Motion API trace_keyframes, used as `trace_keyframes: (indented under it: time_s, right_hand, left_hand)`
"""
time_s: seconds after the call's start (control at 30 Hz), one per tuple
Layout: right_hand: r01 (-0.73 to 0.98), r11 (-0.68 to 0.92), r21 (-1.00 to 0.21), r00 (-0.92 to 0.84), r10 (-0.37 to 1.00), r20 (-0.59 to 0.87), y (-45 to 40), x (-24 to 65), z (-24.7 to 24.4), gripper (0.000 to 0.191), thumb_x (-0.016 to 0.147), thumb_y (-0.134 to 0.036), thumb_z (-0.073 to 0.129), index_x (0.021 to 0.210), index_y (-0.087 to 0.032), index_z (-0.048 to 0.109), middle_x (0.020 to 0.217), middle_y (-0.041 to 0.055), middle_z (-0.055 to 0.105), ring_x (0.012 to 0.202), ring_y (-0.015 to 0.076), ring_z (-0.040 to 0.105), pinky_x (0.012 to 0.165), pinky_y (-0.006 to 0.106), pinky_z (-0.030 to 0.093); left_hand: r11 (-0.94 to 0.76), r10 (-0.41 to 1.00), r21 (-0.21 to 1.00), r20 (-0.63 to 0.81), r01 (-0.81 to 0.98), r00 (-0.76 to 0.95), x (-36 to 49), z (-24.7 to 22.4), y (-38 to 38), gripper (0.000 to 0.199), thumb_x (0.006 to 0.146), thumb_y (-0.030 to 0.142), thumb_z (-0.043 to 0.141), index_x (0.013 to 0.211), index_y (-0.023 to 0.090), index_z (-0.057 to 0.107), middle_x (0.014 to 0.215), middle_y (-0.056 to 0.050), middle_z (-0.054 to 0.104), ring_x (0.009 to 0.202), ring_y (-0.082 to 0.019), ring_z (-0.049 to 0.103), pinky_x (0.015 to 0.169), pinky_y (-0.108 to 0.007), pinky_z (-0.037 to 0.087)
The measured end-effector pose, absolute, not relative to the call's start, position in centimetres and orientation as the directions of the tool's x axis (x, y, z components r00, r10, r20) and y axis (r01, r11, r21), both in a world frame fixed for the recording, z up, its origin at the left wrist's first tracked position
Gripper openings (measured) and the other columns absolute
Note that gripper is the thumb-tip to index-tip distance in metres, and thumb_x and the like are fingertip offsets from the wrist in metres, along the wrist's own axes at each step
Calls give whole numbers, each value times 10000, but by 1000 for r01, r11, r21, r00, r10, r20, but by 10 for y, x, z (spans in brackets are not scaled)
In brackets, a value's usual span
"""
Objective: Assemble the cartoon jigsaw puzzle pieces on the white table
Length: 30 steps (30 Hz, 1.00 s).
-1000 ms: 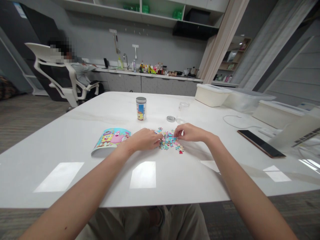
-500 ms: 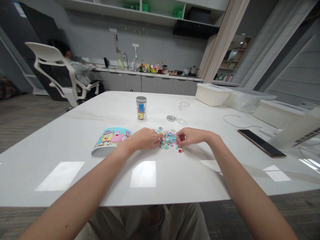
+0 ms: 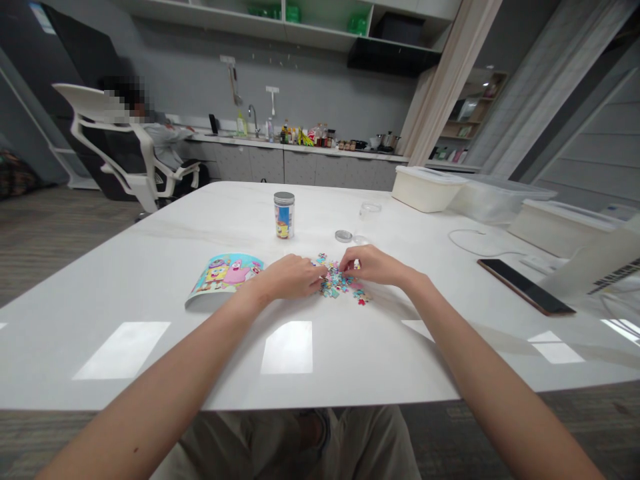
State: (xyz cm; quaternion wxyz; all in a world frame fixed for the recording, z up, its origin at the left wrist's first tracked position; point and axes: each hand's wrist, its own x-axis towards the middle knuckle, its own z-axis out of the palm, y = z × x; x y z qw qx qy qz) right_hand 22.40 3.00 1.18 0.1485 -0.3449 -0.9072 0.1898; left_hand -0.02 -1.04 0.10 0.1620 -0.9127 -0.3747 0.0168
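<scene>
Loose heap of small jigsaw pieces (image 3: 333, 285) on the white tabletop (image 3: 350, 360), straight ahead of the person, between the two hands; mixed colours, mostly blue and pink. Left hand (image 3: 295, 278) at heap's left edge, fingers curled, forefinger reaching onto the pieces; grip on any one piece can't be made out. Right hand (image 3: 374, 265) over upper right of heap, thumb and forefinger narrow, near a pinch; whether a piece sits between them is too small to see. Step looks like sorting or picking through pieces by fingertip. To do it well: light fingertip pressure, pieces look thin and could skid on the glossy surface; spread the overlapping middle sideways so single pieces come free; pinch by the edge, not the face; lift rather than drag. Left fingertips can steady the heap, but shouldn't cover what the right is after. Watch strays at near right edge, red piece (image 3: 362, 302) there lies a bit out. Printed picture sheet (image 3: 227, 272), curled, lies left of heap, partly behind left forearm; good for checking colours, so don't let the arm knock it. Capped jar (image 3: 284, 217), loose lid (image 3: 343, 236) and clear jar (image 3: 361, 220) stand beyond, apart from both hands.
</scene>
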Motion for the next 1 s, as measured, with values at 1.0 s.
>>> trace_keyframes:
  time_s: [1.0]
  right_hand:
    - [624,531,-573,-755,599,-268,21,239,30,253,805,-419,612,811,-168,644,739,22,638,653,135,516,588,266,376]
  left_hand:
    - [-676,693,-269,85,686,716,1,1,-10,260,932,302,410,1044,214,627,791,-71,704,686,-206,659,570,-279,361]
